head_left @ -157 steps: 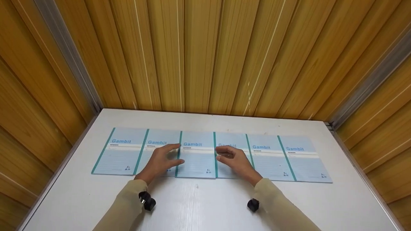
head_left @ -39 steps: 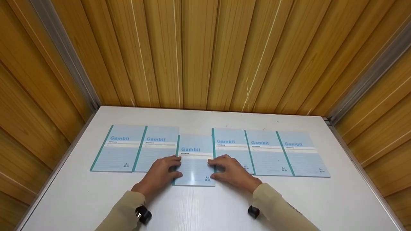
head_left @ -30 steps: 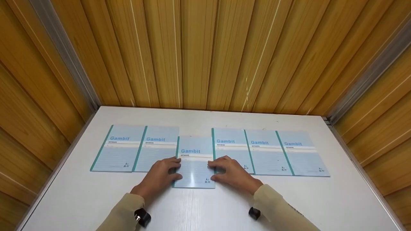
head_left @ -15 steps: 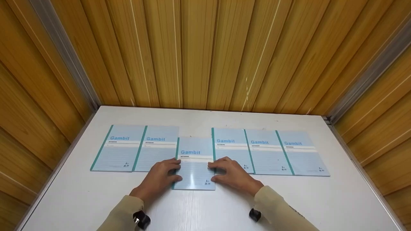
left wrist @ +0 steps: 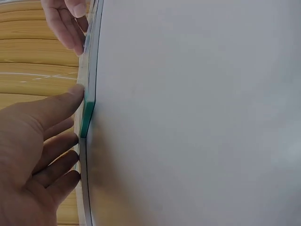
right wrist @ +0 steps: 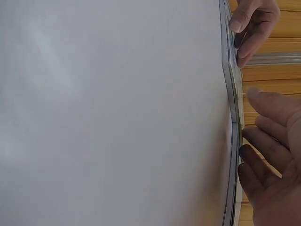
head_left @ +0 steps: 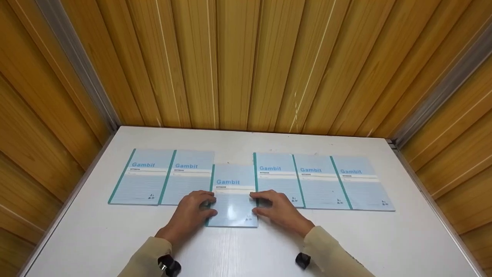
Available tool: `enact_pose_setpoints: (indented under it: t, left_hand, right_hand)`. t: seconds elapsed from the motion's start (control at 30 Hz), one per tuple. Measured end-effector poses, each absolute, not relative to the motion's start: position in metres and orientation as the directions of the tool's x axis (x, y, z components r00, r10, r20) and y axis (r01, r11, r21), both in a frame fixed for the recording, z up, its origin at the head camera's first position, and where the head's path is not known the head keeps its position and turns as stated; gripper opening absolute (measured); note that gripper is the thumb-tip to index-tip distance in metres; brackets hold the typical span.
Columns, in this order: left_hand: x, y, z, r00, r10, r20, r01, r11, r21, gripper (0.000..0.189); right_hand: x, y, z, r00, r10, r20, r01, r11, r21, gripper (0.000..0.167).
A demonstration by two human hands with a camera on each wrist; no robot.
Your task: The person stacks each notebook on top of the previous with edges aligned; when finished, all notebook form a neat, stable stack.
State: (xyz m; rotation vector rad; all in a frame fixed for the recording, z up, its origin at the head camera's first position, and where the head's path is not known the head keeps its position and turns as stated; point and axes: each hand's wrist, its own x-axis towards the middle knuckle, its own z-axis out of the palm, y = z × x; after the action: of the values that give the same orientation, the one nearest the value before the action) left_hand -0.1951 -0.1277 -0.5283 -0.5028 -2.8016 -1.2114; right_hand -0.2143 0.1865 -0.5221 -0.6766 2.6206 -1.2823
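A light-blue notebook [head_left: 232, 200] with a green spine lies in the middle of the white table, nearer to me than its neighbours. At its left edge is my left hand [head_left: 188, 211], its thumb at the notebook's green corner in the left wrist view, its fingers loosely bent. My right hand [head_left: 282, 211] is at the other edge; in the right wrist view its thumb [right wrist: 270, 103] appears apart from the notebook. Neither hand wraps around it. Two like notebooks lie to the left, the nearer one [head_left: 188, 181] partly behind my left hand. Another [head_left: 275, 177] lies just right.
Two further matching notebooks, one [head_left: 315, 188] beside the other [head_left: 363, 192], continue the row to the right. The white table [head_left: 230, 254] meets a wood-patterned panel wall [head_left: 234, 69] at the back, with similar walls on both sides.
My hands came down to the middle notebook's edges, and it slid towards me out of the row. In the last half second it has hardly moved; the glare on its cover shifted.
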Motion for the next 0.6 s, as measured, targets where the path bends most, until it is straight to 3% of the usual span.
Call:
enact_pose_setpoints:
  t: [0.2, 0.6]
  left_hand:
    - [-0.187, -0.132, -0.528, -0.935, 0.218, 0.282, 0.355, 0.615, 0.704, 0.017]
    - [-0.174, -0.133, -0.529, -0.98, 0.124, 0.158, 0.2, 0.555, 0.807, 0.018]
  right_hand:
    - [-0.206, 0.189, -0.525, -0.896, -0.419, 0.148, -0.352, 0.467, -0.811, 0.035]
    - [-0.193, 0.191, -0.524, -0.911, -0.4, 0.1, -0.298, 0.472, -0.829, 0.029]
